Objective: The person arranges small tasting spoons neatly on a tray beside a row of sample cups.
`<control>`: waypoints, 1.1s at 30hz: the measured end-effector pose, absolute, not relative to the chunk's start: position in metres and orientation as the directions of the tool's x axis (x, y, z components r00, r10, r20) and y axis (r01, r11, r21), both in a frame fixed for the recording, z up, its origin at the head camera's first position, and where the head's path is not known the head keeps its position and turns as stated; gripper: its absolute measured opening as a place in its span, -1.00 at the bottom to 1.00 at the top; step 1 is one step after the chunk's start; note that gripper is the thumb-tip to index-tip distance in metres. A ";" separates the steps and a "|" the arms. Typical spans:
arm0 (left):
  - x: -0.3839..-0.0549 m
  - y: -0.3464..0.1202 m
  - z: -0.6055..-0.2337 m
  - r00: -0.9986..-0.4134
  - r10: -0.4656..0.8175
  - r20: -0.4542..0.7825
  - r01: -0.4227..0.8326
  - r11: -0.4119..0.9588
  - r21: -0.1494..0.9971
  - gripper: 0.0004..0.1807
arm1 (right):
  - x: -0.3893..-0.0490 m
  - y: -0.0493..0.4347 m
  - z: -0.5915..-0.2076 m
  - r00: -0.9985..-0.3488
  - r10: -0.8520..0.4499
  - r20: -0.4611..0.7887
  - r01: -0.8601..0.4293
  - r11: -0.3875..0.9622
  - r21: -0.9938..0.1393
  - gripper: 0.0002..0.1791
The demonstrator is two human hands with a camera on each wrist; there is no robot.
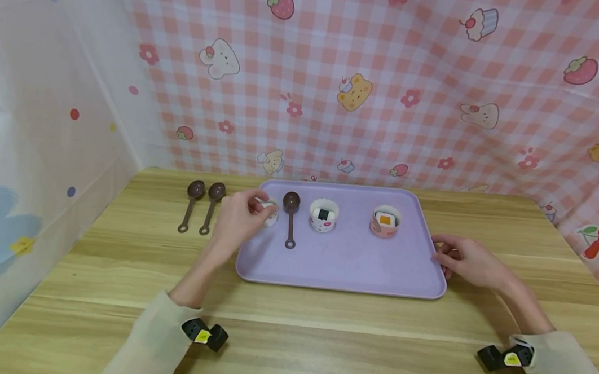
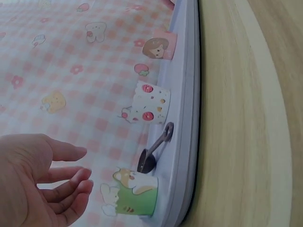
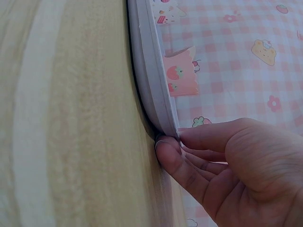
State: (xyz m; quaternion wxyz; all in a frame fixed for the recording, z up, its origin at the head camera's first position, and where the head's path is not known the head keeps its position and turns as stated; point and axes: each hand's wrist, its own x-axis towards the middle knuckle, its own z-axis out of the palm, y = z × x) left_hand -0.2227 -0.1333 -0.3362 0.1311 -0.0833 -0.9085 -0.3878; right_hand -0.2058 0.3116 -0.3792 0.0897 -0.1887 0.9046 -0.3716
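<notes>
A lilac tray (image 1: 346, 268) lies on the wooden table. My right hand (image 1: 470, 262) pinches its right rim between thumb and fingers, as the right wrist view (image 3: 236, 165) shows. My left hand (image 1: 242, 218) hovers by the green cartoon cup (image 2: 137, 194) at the tray's left end, fingers loosely bent, holding nothing. That cup is partly hidden in the head view. Beside it lies a brown scoop (image 1: 291, 209). The white patterned cup (image 1: 323, 222) holds a white piece with a black patch. A pink cup (image 1: 383, 230) holds a white piece with an orange patch.
Two more brown scoops, one farther left (image 1: 192, 201) and one nearer the tray (image 1: 214, 202), lie on the table (image 1: 296, 339) left of the tray. A pink checked cloth (image 1: 313, 114) hangs behind the table, and a white printed cloth (image 1: 53, 140) hangs at the left.
</notes>
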 end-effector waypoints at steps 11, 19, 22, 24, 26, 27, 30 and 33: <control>-0.222 -0.148 -0.340 -0.938 0.020 0.347 0.264 0.688 0.676 -0.74 | -0.206 0.312 -0.380 -0.912 -0.411 -0.010 -0.282 0.643 -0.712 -0.57; -0.222 -0.156 -0.340 -0.934 0.004 0.357 0.262 0.687 0.678 -0.76 | -0.206 0.312 -0.380 -0.912 -0.410 -0.004 -0.291 0.654 -0.699 -0.57; -0.221 -0.158 -0.339 -0.940 -0.006 0.342 0.245 0.687 0.684 -0.76 | -0.205 0.312 -0.380 -0.913 -0.409 -0.006 -0.291 0.659 -0.694 -0.57; -0.221 -0.160 -0.340 -0.942 -0.007 0.335 0.239 0.685 0.688 -0.75 | -0.205 0.312 -0.380 -0.913 -0.407 -0.008 -0.288 0.659 -0.695 -0.56; -0.220 -0.163 -0.341 -0.943 -0.003 0.332 0.240 0.686 0.687 -0.74 | -0.205 0.311 -0.380 -0.914 -0.406 -0.012 -0.284 0.659 -0.697 -0.56; -0.221 -0.164 -0.341 -0.943 -0.002 0.334 0.241 0.689 0.684 -0.74 | -0.205 0.311 -0.380 -0.914 -0.405 -0.013 -0.281 0.659 -0.698 -0.55; -0.221 -0.169 -0.343 -0.938 -0.013 0.345 0.238 0.699 0.674 -0.74 | -0.205 0.312 -0.380 -0.915 -0.403 -0.015 -0.279 0.660 -0.697 -0.55; -0.221 -0.174 -0.344 -0.931 -0.023 0.364 0.241 0.709 0.663 -0.75 | -0.205 0.312 -0.380 -0.916 -0.402 -0.015 -0.278 0.661 -0.697 -0.55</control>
